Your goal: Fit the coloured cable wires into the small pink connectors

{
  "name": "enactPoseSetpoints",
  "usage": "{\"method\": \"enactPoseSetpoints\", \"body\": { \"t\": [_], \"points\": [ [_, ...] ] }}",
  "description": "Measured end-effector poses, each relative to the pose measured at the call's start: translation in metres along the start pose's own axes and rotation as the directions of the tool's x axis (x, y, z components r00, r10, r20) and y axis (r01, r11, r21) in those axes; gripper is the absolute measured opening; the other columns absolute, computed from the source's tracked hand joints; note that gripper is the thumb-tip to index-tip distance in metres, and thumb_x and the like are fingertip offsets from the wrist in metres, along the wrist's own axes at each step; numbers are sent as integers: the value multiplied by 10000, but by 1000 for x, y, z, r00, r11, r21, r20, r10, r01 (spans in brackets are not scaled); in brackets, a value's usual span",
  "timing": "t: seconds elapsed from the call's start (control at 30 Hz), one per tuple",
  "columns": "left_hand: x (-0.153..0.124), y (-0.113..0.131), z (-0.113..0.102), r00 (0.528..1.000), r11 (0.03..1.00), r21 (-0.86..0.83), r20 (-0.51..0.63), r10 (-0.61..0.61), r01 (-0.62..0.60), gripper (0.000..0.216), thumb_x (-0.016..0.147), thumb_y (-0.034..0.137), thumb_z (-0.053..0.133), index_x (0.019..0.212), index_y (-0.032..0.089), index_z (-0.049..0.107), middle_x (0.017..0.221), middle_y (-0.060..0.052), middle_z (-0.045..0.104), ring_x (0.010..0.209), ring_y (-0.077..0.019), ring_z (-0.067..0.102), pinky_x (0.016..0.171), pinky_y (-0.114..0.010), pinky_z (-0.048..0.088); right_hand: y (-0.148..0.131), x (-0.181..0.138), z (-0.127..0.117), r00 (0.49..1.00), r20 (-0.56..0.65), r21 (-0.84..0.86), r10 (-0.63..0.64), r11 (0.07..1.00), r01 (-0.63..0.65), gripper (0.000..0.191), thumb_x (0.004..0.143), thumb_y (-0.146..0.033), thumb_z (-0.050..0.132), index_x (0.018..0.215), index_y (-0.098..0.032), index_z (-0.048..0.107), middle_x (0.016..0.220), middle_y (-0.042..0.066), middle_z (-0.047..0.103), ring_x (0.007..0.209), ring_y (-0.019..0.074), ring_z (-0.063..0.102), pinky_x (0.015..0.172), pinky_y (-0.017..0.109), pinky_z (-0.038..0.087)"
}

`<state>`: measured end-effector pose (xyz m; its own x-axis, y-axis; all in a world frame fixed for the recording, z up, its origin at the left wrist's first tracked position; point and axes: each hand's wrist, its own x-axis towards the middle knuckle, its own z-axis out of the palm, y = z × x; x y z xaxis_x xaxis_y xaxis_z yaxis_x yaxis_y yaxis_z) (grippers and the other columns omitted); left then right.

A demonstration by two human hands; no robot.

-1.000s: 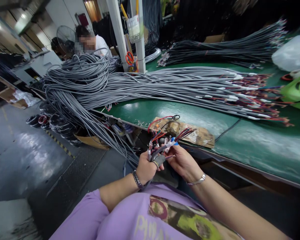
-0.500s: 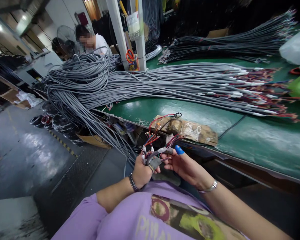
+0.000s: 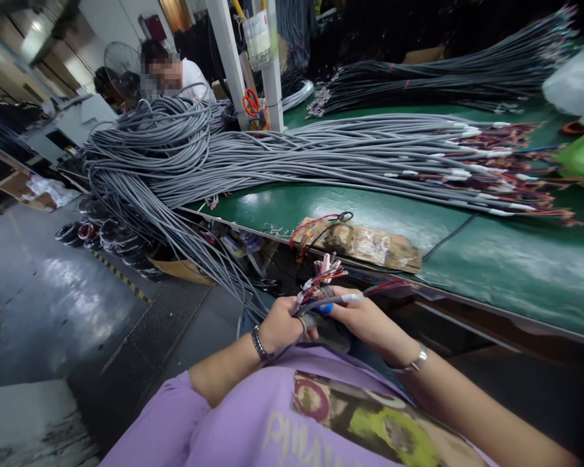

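On the purple shirt (image 3: 238,408) of the person there was large pale lettering (image 3: 299,444), but it was too blurred for reading the word surely. The white pouch (image 3: 257,42) at the post (image 3: 274,97) carried small printed marks, which were also too small to be read.

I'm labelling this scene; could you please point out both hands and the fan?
Left hand (image 3: 280,325), head view: back of the hand.
Right hand (image 3: 366,319), head view: back of the hand.
Fan (image 3: 120,68), head view: its grille.
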<state>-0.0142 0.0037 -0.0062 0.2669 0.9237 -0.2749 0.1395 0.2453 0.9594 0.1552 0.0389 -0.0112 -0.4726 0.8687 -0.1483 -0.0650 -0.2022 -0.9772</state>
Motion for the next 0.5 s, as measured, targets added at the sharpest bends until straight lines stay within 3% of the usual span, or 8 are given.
{"method": "enactPoseSetpoints", "body": {
  "t": [0.17, 0.27, 0.4, 0.5],
  "points": [
    [1, -7, -1, 976, 992, -99, -208, 59, -81, 392, 752, 460, 671, 533, 139, 620, 500, -36, 600, 464, -107, 518, 508, -234, 441, 13, -8, -6, 986, -68, 197, 152, 971, -136, 400, 667, -539, 776, 823, -180, 694, 817, 51, 667, 697, 163, 584, 637, 312, 515],
    [1, -8, 0, 967, 991, -95, -245, 72, -98, 427, 760, 496, 661, 528, 140, 623, 505, -39, 602, 473, -107, 520, 523, -235, 446, 20, -11, 3, 981, -72, 257, 183, 953, -159, 410, 639, -525, 804, 807, -180, 661, 708, 12, 614, 606, 123, 528, 570, 274, 482],
    [-1, -6, -1, 985, 994, -82, -163, 54, -68, 439, 739, 517, 674, 522, 138, 623, 498, -41, 599, 471, -110, 518, 524, -238, 445, 21, -11, 19, 984, -163, 196, 70, 980, -37, 346, 687, -493, 780, 741, -180, 642, 588, -12, 588, 519, 95, 443, 497, 232, 372],
    [-3, -2, -4, 999, 997, -58, -27, 46, -47, 416, 709, 508, 703, 530, 139, 631, 497, -40, 601, 468, -118, 521, 507, -240, 436, 14, -7, 23, 992, -118, 138, 43, 990, -26, 367, 673, -522, 773, 673, -182, 636, 532, -7, 581, 474, 98, 410, 458, 243, 316]
  ]
}}
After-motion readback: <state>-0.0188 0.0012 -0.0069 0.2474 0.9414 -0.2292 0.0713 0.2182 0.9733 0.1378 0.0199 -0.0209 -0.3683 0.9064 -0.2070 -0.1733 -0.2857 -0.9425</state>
